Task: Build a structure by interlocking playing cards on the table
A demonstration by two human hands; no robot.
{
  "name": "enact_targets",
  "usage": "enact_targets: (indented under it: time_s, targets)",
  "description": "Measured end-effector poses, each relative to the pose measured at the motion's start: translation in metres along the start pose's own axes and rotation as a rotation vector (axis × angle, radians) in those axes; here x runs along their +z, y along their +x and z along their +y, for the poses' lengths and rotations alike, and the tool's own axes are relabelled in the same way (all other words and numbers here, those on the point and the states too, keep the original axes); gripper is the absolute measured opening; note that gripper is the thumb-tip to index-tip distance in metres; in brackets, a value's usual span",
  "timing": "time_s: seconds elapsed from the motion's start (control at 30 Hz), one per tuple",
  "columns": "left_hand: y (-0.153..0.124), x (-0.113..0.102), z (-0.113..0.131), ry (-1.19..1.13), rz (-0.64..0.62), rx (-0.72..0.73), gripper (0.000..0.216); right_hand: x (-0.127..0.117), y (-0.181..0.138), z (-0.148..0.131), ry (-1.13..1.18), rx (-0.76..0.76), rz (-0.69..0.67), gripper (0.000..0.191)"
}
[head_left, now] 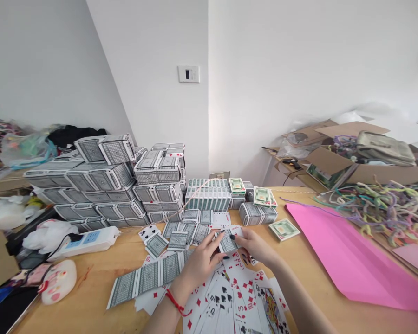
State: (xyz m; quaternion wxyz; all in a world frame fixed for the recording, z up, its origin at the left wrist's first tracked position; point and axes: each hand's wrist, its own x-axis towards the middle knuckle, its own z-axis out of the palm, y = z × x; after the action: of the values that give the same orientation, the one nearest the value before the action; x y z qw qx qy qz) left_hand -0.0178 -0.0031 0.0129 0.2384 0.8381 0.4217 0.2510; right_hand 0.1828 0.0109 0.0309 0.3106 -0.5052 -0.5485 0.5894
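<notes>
Between my two hands, above the middle of the wooden table, is a playing card (225,242) with its grey patterned back up; whether more cards lie beneath it I cannot tell. My left hand (204,257), with a red cord bracelet (174,304) at the wrist, is closed on its left edge. The thumb and fingers of my right hand (254,245) pinch its right side. Loose face-up cards (226,299) spread below my hands. To the left runs a row of joined face-down cards (148,278), partly hidden by my left arm. More face-down cards (177,240) lie behind.
Banded card bricks (114,178) are stacked high at the back left. Green-and-white card boxes (209,195) stand at the back centre, with one box (284,229) on the right. A power strip (85,243), pink sheet (355,269), tangled yarn (390,204) and open carton (372,174) flank the workspace.
</notes>
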Motion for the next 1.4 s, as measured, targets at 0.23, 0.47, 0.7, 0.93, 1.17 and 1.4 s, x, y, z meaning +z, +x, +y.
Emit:
enact_targets:
  time_s: [0.23,0.47,0.7,0.93,1.17,1.4]
  targets:
    - [-0.001,0.001,0.000,0.032,0.026,0.019,0.046,0.007,-0.002,-0.010,-0.060,0.093,0.045,0.006]
    - [-0.002,0.004,-0.002,0.125,0.038,0.047,0.047,0.019,-0.004,-0.013,-0.313,0.035,0.185,0.018]
    - [-0.004,0.006,-0.006,0.170,0.061,0.064,0.046,0.037,-0.001,-0.012,-0.564,0.045,0.357,0.034]
    - [-0.005,0.001,-0.004,0.177,0.084,0.056,0.047,0.005,-0.003,-0.017,0.499,0.132,0.097,0.021]
    - [-0.005,0.000,-0.007,0.174,0.115,0.030,0.047,0.003,0.002,-0.002,0.892,0.246,0.021,0.013]
    - [-0.005,0.000,-0.008,0.213,0.097,0.045,0.047,0.016,0.003,0.001,1.023,0.318,-0.197,0.030]
